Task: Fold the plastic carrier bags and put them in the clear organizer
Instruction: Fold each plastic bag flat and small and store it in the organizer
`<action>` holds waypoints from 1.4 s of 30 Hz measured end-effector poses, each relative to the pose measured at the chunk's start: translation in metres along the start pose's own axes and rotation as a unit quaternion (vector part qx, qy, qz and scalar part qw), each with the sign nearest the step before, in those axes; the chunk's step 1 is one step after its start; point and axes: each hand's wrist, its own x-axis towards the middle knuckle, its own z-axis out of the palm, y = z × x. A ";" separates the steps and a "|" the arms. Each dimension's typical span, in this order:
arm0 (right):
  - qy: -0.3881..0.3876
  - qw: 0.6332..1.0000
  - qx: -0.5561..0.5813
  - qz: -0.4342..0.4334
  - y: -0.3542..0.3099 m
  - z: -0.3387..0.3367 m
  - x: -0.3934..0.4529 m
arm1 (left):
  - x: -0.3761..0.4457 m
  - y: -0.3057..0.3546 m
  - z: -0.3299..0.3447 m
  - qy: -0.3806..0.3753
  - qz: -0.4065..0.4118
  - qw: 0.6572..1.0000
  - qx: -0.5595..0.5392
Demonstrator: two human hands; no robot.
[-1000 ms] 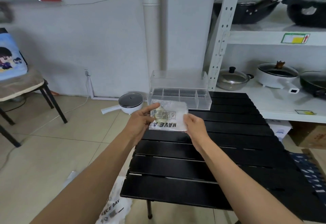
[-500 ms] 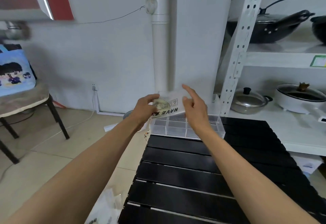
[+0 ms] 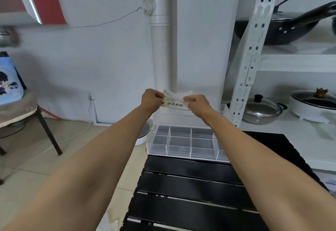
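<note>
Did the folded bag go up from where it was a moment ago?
Yes. The folded bag, pinched by the left hand and right hand, was level with the clear organizer before. Now it sits above it, farther toward the wall.

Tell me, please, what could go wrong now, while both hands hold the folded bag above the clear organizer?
1. The left hand and right hand pinch only the ends of the folded bag; released too early, it may spring open.
2. The clear organizer has narrow compartments with thin dividers, so the bag could catch on one or straddle two.
3. The organizer sits at the far edge of the black table; a hard push might slide it off.
</note>
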 end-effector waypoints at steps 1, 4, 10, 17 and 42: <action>-0.008 1.000 -0.012 0.003 0.000 0.000 0.003 | 0.004 -0.003 0.003 -0.012 0.002 0.999 0.030; -0.035 0.998 -0.045 0.010 0.005 0.004 0.014 | 0.011 -0.012 0.011 -0.041 -0.013 0.991 0.125; -0.083 0.989 -0.109 0.049 0.010 0.007 0.024 | 0.010 -0.024 0.016 -0.024 0.000 0.964 0.265; -0.117 0.979 -0.135 0.094 0.002 0.012 0.031 | 0.011 -0.024 0.023 -0.007 0.068 0.954 0.292; -0.081 0.957 -0.265 0.087 0.014 0.026 0.035 | -0.004 -0.020 0.030 -0.096 0.171 0.855 0.481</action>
